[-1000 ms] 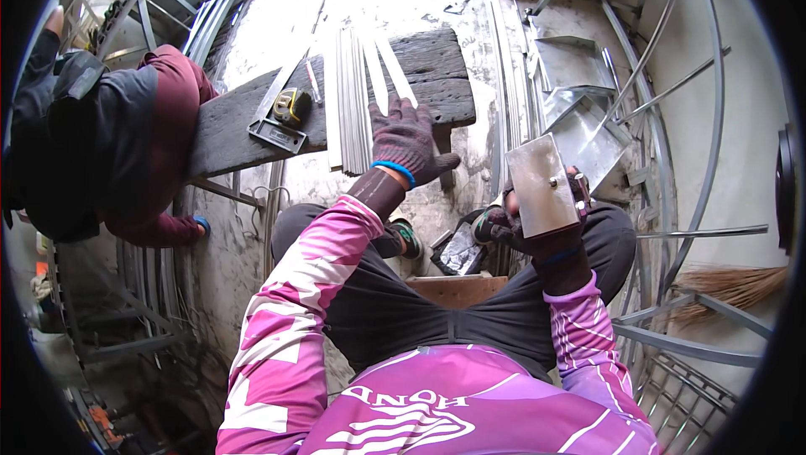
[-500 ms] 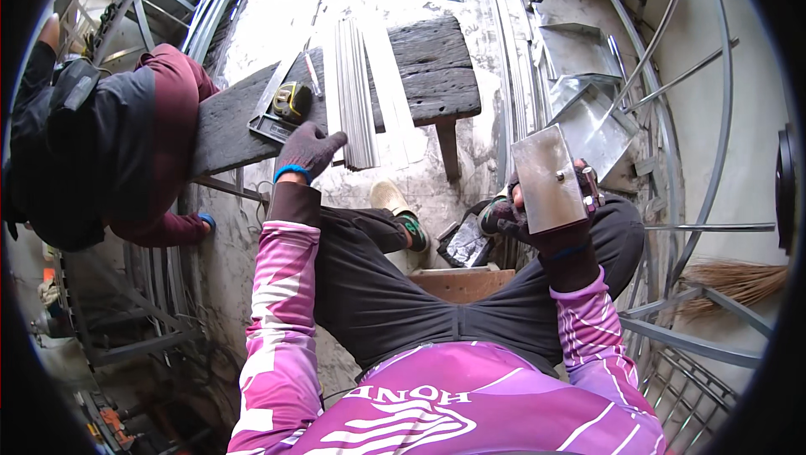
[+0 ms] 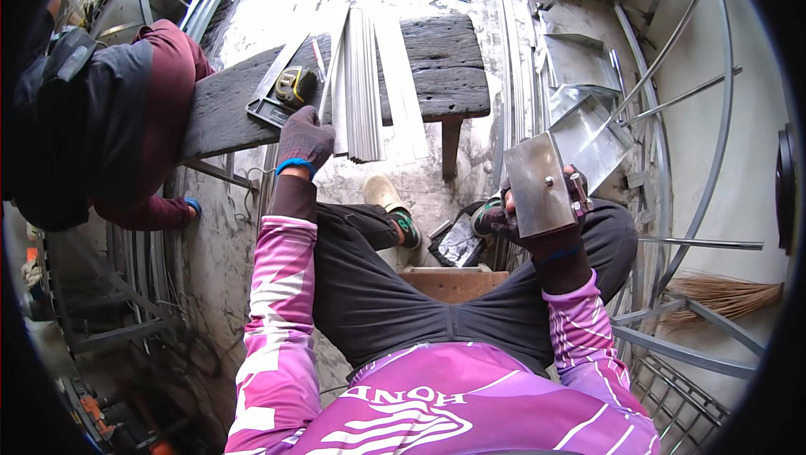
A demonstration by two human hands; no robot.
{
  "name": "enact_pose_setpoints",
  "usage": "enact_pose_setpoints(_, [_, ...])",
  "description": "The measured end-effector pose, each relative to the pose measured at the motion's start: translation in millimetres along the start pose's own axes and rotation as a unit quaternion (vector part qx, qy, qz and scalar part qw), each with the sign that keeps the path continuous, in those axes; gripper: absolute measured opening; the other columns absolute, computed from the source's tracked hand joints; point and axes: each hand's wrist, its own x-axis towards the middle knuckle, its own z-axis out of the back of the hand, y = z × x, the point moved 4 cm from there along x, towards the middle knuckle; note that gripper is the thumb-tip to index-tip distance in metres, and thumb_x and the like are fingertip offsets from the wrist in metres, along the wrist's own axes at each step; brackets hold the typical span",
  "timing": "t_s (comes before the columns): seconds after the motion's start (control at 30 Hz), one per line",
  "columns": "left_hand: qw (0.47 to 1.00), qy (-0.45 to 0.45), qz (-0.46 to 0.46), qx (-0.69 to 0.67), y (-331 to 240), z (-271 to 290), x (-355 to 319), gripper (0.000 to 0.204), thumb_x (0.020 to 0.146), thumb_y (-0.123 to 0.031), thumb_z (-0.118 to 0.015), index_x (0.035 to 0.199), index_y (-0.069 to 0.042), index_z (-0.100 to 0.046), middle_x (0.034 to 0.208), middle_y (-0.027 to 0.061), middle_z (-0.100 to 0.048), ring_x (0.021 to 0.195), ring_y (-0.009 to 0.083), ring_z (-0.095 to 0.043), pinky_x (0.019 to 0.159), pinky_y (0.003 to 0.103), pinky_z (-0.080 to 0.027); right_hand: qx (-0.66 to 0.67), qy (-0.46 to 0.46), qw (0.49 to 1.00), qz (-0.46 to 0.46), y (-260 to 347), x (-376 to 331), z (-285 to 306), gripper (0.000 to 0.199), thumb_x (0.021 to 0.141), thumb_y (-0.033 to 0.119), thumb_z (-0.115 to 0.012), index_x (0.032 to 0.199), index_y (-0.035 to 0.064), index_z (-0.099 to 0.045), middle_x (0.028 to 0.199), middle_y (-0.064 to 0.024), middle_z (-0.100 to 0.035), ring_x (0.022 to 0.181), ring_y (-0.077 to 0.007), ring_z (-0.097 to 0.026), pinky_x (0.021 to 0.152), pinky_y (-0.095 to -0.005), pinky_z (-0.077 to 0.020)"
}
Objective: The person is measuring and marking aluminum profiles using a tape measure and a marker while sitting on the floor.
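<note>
The left hand [image 3: 306,143] pinched the near end of a thin metal strip [image 3: 336,60], slanted beside the stacked strips [image 3: 362,90] on a dark wooden bench [image 3: 449,77]; the right hand [image 3: 550,242] gripped a rectangular metal plate [image 3: 540,195] near the right knee [image 3: 617,228]. A tape measure [image 3: 295,86] lay beside a try square [image 3: 267,111].

Pale metal strips [image 3: 363,86] and a grey metal block [image 3: 540,190].
The slender strips lie crosswise on the dark bench [image 3: 449,65], overhanging its near edge, one slanting leftmost; the rectangular block, one small stud on its face, tilts in the right hand [image 3: 552,243].
</note>
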Motion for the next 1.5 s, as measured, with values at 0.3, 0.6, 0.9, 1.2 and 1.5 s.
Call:
enact_pose_setpoints(0.3, [0.963, -0.095, -0.09, -0.236, -89.4, -1.2, -79.5, 0.013, 0.068, -0.004, -0.055, 0.074, -0.002, -0.044, 0.062, 0.0098, -0.039, 0.056, 0.0202, -0.041, 0.055, 0.034, -0.039, -0.002, -0.037, 0.999, -0.006, 6.8, -2.7, 6.6, 0.078, 0.087, 0.062, -0.042, 0.12, -0.0083, -0.052, 0.093, -0.0263, -0.062, 0.081, -0.0356, -0.063, 0.071, -0.0408, -0.0531])
enact_pose_setpoints(0.6, [0.848, 0.061, 0.151, -0.505, -130.7, -75.6, -191.7, 0.04, 0.074, 0.001, -0.065, 0.112, -0.002, -0.052, 0.071, 0.0004, -0.048, 0.062, 0.0078, -0.046, 0.057, 0.022, -0.039, -0.064, -0.097, 0.991, 0.059, 2.0, 5.0, 29.2, 0.059, 0.093, 0.054, -0.041, 0.114, 0.0005, -0.055, 0.088, -0.0187, -0.065, 0.078, -0.0286, -0.064, 0.074, -0.0394, -0.0524])
enact_pose_setpoints(0.9, [0.634, 0.365, 0.241, -0.638, -148.5, -97.5, -219.9, 0.019, 0.093, -0.019, -0.052, 0.1, -0.002, -0.051, 0.069, 0.0054, -0.053, 0.05, 0.0144, -0.052, 0.045, 0.025, -0.044, -0.537, -0.072, 0.833, 0.113, -16.2, 25.8, 65.7, 0.037, 0.087, 0.022, -0.064, 0.116, 0.0047, -0.048, 0.085, -0.015, -0.062, 0.07, -0.027, -0.066, 0.065, -0.037, -0.0574])
enact_pose_setpoints(1.2, [0.818, 0.248, -0.033, -0.519, -120.5, -118.5, -235.1, 0.021, 0.093, -0.014, -0.053, 0.108, -0.005, -0.042, 0.07, 0.0055, -0.055, 0.052, 0.0105, -0.053, 0.043, 0.024, -0.047, -0.765, 0.027, 0.549, 0.335, -45.0, 51.0, 34.6, 0.047, 0.079, 0.025, -0.068, 0.116, 0.0016, -0.053, 0.113, -0.0169, -0.053, 0.108, -0.0345, -0.052, 0.098, -0.0394, -0.0398])
enact_pose_setpoints(1.5, [0.779, 0.354, 0.045, -0.515, -121.6, -104.8, -225.1, 0.023, 0.092, -0.013, -0.054, 0.112, -0.005, -0.045, 0.068, 0.0065, -0.054, 0.051, 0.0121, -0.055, 0.044, 0.025, -0.047, -0.797, 0.074, 0.521, 0.298, -36.9, 67.3, 29.9, 0.049, 0.077, 0.018, -0.064, 0.122, 0.0024, -0.05, 0.115, -0.0194, -0.053, 0.114, -0.0379, -0.05, 0.101, -0.0446, -0.0387])
